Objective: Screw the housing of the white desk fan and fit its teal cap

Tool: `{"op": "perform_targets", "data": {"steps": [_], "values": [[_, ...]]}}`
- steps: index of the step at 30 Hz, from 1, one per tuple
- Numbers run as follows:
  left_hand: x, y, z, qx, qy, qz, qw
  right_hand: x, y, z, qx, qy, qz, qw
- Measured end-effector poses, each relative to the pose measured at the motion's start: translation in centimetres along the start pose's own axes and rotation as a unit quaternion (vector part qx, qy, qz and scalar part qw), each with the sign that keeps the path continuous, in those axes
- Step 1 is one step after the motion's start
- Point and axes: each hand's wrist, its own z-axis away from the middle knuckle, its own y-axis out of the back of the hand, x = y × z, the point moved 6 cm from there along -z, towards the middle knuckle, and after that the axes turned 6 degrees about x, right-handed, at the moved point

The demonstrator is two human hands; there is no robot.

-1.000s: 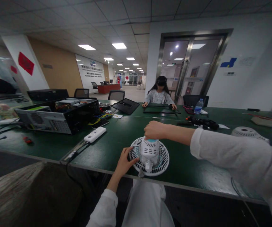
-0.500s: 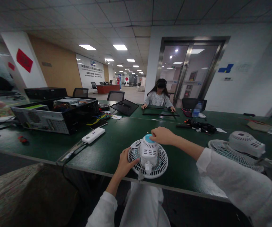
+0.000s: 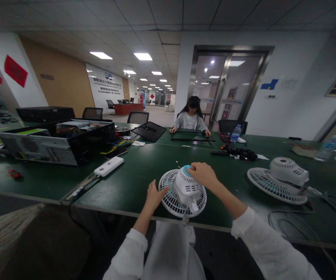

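Note:
A small white electric fan (image 3: 188, 188) lies grille-down near the table's front edge, its motor housing pointing up. The round grille (image 3: 168, 201) is slatted, with pale blue showing through. My left hand (image 3: 154, 197) holds the grille's left rim, thumb over the slats and fingers at the outer side. On top of the housing is a light-blue round cap (image 3: 186, 170). My right hand (image 3: 204, 174) is closed at the cap, its bent fingers gripping the edge; the fingertips are partly hidden. A white bracket piece (image 3: 193, 207) sticks out at the housing's near side.
A second white fan (image 3: 289, 175) with cables lies to the right. To the left are a white power strip (image 3: 109, 167) and an opened computer case (image 3: 39, 147). Across the green table (image 3: 144, 171), a person (image 3: 190, 116) holds a black frame (image 3: 193, 137).
The fan has turned, its bracket piece swinging to the right. My right hand has stayed on the blue cap, its wrist lower. My view has shifted to the right.

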Motion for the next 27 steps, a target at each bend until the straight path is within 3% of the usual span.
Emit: {"op": "perform_targets", "data": {"steps": [3, 9, 16, 22, 27], "values": [[1.0, -2.2, 0.8, -0.017, -0.018, 0.019, 1.0, 1.2, 0.0, 0.5, 0.013, -0.005, -0.005, 1.0], [1.3, -5.8, 2.4, 0.032, -0.004, 0.018, 0.999, 4.3, 0.1, 1.1, 0.026, -0.03, 0.005, 0.999], [2.2, -9.9, 3.4, 0.003, 0.002, 0.051, 0.999, 8.9, 0.0, 1.6, 0.042, -0.067, 0.018, 0.997], [3.9, -12.5, 4.1, 0.003, 0.034, 0.135, 0.99, 12.6, -0.1, 1.5, 0.054, -0.083, 0.015, 0.995], [6.1, -14.4, 3.0, 0.016, 0.075, 0.223, 0.972, 15.1, -0.1, 1.2, 0.072, -0.104, 0.004, 0.992]]}}
